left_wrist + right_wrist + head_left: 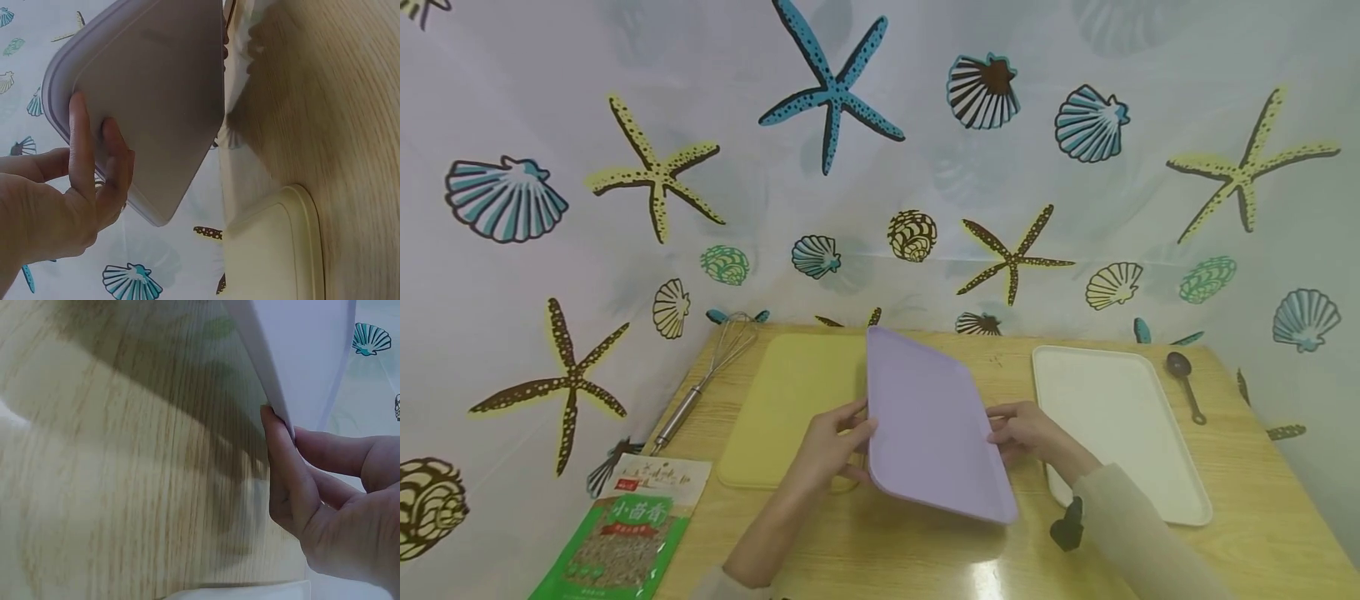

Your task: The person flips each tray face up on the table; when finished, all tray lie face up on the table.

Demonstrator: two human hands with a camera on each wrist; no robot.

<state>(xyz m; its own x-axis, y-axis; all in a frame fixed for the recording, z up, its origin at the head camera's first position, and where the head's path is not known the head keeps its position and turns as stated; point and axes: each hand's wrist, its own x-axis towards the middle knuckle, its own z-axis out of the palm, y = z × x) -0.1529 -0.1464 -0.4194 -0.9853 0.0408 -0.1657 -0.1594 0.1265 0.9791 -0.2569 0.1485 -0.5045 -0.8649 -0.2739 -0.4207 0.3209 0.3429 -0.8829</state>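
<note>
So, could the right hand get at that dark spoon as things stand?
Probably not just now: the right hand pinches the edge of the purple tray and would likely have to let go first. Otherwise the way looks free: the dark spoon lies uncovered just past the low white tray.

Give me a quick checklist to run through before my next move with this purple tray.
1. Left hand grips the purple tray: ok, at its left edge, thumb on top and fingers on the underside.
2. Right hand grips it: ok, pinching the right edge.
3. Purple tray level: not ok, it is plainly tilted.
4. White tray flat on the table: ok.
5. Yellow tray wholly in sight from the head view: not ok, the purple tray hides part of it.
6. Whisk and spoon apart from the purple tray: ok, one lies toward each side.
</note>
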